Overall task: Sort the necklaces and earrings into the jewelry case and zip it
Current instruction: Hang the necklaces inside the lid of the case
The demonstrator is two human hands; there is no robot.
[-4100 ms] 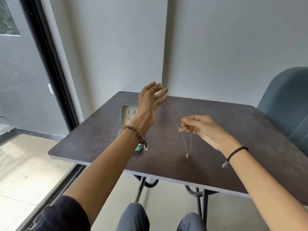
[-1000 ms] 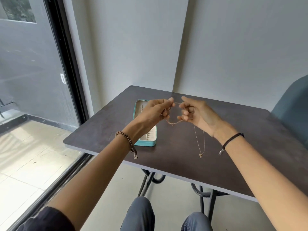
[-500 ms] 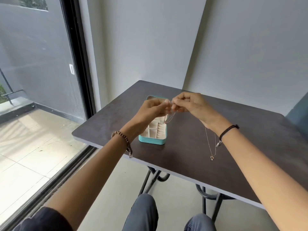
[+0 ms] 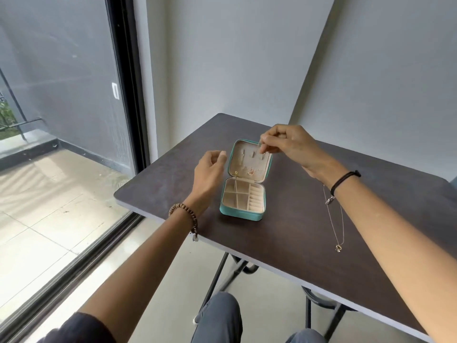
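Observation:
A teal jewelry case [image 4: 241,214] lies open on the dark table [image 4: 291,233], its lid standing up. Two small earrings [image 4: 250,172] hang low on the lid's beige lining. My right hand [image 4: 286,144] pinches one end of a thin necklace chain against the upper right of the lid, by the hooks. The rest of the necklace [image 4: 334,220] loops down under my right wrist, its small pendant hanging just above the table. My left hand [image 4: 210,169] hovers just left of the lid, fingers loosely curled, with nothing visible in it.
The case's lower tray has several beige compartments and ring rolls with nothing seen in them. A glass sliding door runs along the left of the table, a grey wall stands behind it, and a chair edge shows at far right.
My left hand has let go of the chain and drawn back to the left. My right hand has carried the chain end over to the lid. The view has swung left.

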